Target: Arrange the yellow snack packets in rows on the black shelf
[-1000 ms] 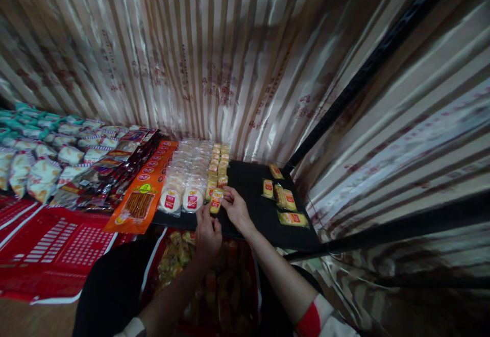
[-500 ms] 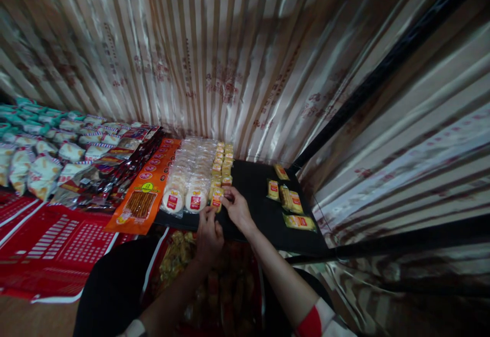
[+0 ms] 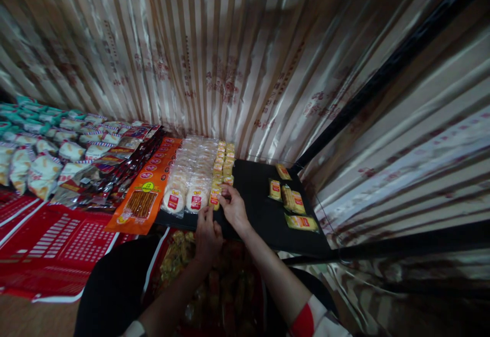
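Yel pack (image 3: 215, 200) on blk shelf (image 3: 254, 199), near end of L yel row (image 3: 218, 161), just rt of wht packs (image 3: 196, 201). L hand (image 3: 209, 232): fingertips at pack's near edge. R hand (image 3: 235, 208): fingers bent at rt edge. Can't tell if either grips. Loose yel packs (image 3: 301, 222) farther rt.

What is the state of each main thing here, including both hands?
Left hand: fingertips at front yellow packet, grip unclear
Right hand: fingers touching same packet, grip unclear
Front yellow packet: lying at its column's near end
Loose yellow packets: lying scattered at right
White packs: overlapping in two columns
Orange bag: lying flat
Basket below: holding packets
Curtain: hanging in folds
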`<state>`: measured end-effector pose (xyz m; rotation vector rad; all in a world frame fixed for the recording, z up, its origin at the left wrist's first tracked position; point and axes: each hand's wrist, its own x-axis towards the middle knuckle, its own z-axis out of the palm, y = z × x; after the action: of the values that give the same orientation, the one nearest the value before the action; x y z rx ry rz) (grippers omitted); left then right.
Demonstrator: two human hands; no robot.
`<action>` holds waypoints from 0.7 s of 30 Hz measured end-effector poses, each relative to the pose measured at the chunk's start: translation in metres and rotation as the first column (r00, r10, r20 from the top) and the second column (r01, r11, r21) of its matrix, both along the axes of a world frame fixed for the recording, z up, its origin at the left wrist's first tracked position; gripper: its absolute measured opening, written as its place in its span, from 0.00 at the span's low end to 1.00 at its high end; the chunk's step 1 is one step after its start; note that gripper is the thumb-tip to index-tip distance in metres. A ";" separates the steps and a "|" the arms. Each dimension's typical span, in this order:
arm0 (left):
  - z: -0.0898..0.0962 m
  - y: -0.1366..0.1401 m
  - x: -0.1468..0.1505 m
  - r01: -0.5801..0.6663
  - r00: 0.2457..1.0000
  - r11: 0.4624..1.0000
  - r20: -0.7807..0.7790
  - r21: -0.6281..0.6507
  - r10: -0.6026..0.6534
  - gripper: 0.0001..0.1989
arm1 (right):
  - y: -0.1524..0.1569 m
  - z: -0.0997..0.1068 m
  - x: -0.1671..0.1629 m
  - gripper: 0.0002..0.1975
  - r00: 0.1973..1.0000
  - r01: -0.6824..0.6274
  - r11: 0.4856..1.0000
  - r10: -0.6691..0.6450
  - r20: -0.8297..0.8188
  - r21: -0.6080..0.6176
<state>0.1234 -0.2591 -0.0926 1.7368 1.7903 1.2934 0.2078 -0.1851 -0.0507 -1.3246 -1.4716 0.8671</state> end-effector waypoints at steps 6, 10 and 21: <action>0.001 0.001 0.001 0.008 0.999 1.000 -0.049 0.014 -0.007 0.24 | -0.003 -0.003 -0.002 0.19 0.999 0.043 0.999 -0.043 0.005 -0.010; 0.002 0.001 0.002 0.026 0.998 0.999 -0.055 0.027 -0.024 0.23 | -0.009 -0.009 -0.001 0.16 0.997 0.069 0.998 -0.069 -0.016 -0.008; -0.001 0.006 0.002 0.012 0.998 1.000 -0.060 0.023 -0.010 0.23 | -0.015 -0.014 -0.002 0.04 0.994 0.055 0.998 -0.056 0.094 0.009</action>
<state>0.1249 -0.2527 -0.0936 1.8137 1.8025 1.2752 0.2063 -0.1998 -0.0643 -1.4120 -1.5010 0.7729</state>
